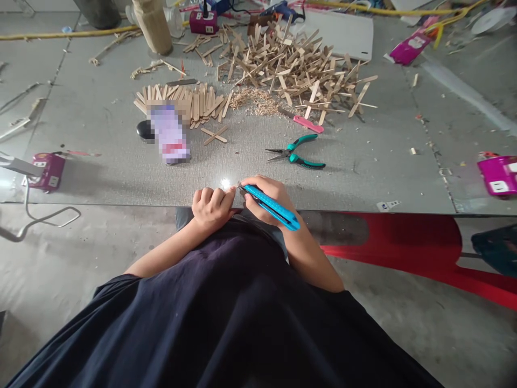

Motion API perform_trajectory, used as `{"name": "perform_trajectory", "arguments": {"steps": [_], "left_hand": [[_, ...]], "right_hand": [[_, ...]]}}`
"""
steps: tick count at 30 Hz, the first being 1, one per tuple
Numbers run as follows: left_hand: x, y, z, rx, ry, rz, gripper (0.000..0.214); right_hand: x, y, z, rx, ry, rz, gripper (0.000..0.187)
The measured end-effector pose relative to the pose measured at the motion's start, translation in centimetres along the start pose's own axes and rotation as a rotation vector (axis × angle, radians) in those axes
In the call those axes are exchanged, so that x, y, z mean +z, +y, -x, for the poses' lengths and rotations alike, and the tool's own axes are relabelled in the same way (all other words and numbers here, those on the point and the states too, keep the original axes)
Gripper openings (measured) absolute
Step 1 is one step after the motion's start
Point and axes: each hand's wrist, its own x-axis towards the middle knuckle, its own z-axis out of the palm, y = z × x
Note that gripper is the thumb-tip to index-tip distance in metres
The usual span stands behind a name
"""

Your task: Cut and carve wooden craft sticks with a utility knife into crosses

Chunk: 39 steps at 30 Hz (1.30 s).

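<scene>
At the table's front edge my right hand point(266, 196) is wrapped round a blue utility knife point(277, 206), its blade end pointing left. My left hand point(213, 206) is closed beside it, fingers curled, and touches or nearly touches the blade end. Whatever my left fingers pinch is too small and hidden to name. Beyond my hands lie teal-handled needle-nose pliers point(294, 152) with open jaws and a pink-handled knife point(307, 124). Two crossed wooden craft sticks point(215, 135) rest to the left of the pliers.
A row of craft sticks point(197, 105) and a tangled heap of sticks point(299, 67) cover the back middle, with wood shavings point(258, 101) between. A blurred purple phone-like object point(172, 137) lies left. Purple power sockets point(48, 171) stand around. Under the table's right side is a red chair point(412, 242).
</scene>
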Motion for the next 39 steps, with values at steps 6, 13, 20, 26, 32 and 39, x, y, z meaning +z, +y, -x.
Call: {"name": "perform_trajectory", "arguments": {"steps": [6, 13, 20, 26, 32, 39], "left_hand": [[-0.2, 0.0, -0.5, -0.013, -0.031, 0.020, 0.075], [-0.1, 0.0, -0.5, 0.032, 0.043, -0.015, 0.073], [-0.2, 0.0, -0.5, 0.015, 0.005, 0.001, 0.068], [-0.1, 0.0, -0.5, -0.027, -0.038, 0.033, 0.070], [-0.1, 0.1, -0.5, 0.021, 0.013, -0.020, 0.068], [-0.2, 0.0, -0.7, -0.031, -0.062, 0.025, 0.077]], "right_hand": [[0.2, 0.2, 0.2, -0.026, -0.001, 0.033, 0.021], [0.3, 0.4, 0.3, -0.058, -0.016, 0.088, 0.021], [0.5, 0.3, 0.5, -0.082, -0.014, 0.115, 0.024], [0.5, 0.3, 0.8, -0.091, 0.001, 0.123, 0.024], [0.4, 0.0, 0.8, -0.099, 0.000, 0.118, 0.018], [-0.1, 0.1, 1.2, -0.053, 0.055, 0.081, 0.014]]}}
